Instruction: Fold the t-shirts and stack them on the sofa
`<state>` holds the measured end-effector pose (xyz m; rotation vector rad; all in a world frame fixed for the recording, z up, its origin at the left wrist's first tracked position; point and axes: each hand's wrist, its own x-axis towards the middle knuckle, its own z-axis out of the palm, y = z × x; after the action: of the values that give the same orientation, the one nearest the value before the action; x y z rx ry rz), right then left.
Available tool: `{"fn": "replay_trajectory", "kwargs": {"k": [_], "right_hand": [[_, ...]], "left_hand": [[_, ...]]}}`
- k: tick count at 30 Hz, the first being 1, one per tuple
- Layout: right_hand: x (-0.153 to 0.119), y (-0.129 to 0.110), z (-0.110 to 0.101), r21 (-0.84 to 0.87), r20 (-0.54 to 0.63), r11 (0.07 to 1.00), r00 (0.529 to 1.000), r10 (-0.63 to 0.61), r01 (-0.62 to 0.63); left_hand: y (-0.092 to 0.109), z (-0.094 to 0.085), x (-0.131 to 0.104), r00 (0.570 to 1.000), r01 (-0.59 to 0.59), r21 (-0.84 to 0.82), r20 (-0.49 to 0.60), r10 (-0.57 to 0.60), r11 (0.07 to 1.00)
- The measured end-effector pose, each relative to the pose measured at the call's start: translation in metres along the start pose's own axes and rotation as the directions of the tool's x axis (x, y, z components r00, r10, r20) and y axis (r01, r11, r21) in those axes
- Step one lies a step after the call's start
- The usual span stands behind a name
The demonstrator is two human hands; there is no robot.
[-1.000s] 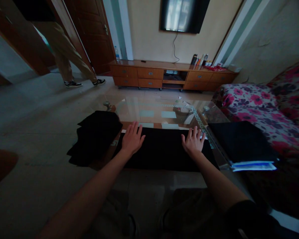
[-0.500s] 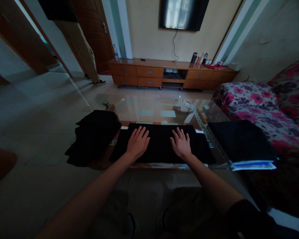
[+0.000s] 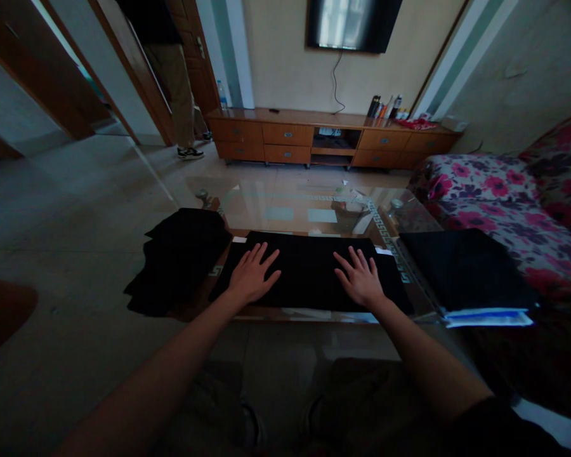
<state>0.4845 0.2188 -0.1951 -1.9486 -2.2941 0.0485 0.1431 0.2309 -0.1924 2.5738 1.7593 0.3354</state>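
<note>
A folded black cloth (image 3: 307,273) lies flat across the near part of the glass table (image 3: 295,222), with small white pieces at its upper left and upper right edges. On its left part rests my left hand (image 3: 253,276), palm down, fingers spread. My right hand (image 3: 360,278) lies on the right part in the same way, its fingers apart. Neither hand grips anything. Left of the cloth is a dark heap of black fabric (image 3: 178,260), partly over the table edge. At the right lies a black folded pile (image 3: 461,270) with white and blue layers along its near edge.
A flowered sofa (image 3: 490,184) stands at the right. Beyond the table is a wooden cabinet (image 3: 288,135) with bottles on top, below a wall-mounted screen (image 3: 354,25). A person (image 3: 171,76) stands near the door at the back left.
Both my hands have slid outward over the cloth, the left one to the left and the right one to the right. The person at the back has shifted to the right.
</note>
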Motion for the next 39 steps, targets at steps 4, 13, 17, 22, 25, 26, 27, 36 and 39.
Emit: {"fn": "replay_trajectory", "kwargs": {"k": [4, 13, 17, 22, 25, 26, 27, 36, 39], "right_hand": [[0.000, 0.015, 0.003, -0.058, -0.029, 0.995, 0.997, 0.075, -0.077], [0.003, 0.022, 0.003, -0.044, -0.066, 0.976, 0.975, 0.212, -0.215], [0.004, 0.025, 0.006, -0.022, -0.033, 0.971, 0.971, 0.238, -0.238], [0.004, 0.024, 0.005, -0.016, -0.024, 0.971, 0.971, 0.239, -0.239], [0.003, 0.025, 0.004, -0.017, -0.018, 0.971, 0.971, 0.238, -0.238], [0.003, 0.025, 0.005, -0.016, -0.018, 0.971, 0.971, 0.237, -0.237], [0.003, 0.025, 0.005, -0.013, -0.019, 0.971, 0.971, 0.237, -0.237], [0.008, 0.043, -0.003, 0.082, -0.059, 0.917, 0.917, 0.396, -0.390], [0.007, 0.057, 0.000, 0.104, -0.065, 0.855, 0.854, 0.516, -0.508]], "left_hand": [[-0.009, 0.000, 0.002, 0.999, 0.041, 0.027, -0.011, -0.041, 0.999], [0.009, -0.014, -0.016, 1.000, 0.003, -0.001, 0.024, -0.003, 1.000], [0.016, -0.020, -0.025, 0.948, -0.277, -0.095, 0.135, 0.288, 0.956], [0.017, -0.022, -0.025, 0.924, -0.314, -0.108, 0.192, 0.330, 0.943], [0.014, -0.021, -0.024, 0.920, -0.310, -0.128, 0.207, 0.332, 0.942], [0.011, -0.021, -0.023, 0.924, -0.298, -0.129, 0.210, 0.319, 0.946], [0.009, -0.019, -0.023, 0.934, -0.271, -0.123, 0.208, 0.292, 0.955], [-0.024, -0.015, -0.018, 0.927, 0.350, 0.118, 0.102, -0.361, 0.929], [-0.032, -0.024, -0.016, 0.831, 0.538, 0.155, 0.070, -0.552, 0.829]]}}
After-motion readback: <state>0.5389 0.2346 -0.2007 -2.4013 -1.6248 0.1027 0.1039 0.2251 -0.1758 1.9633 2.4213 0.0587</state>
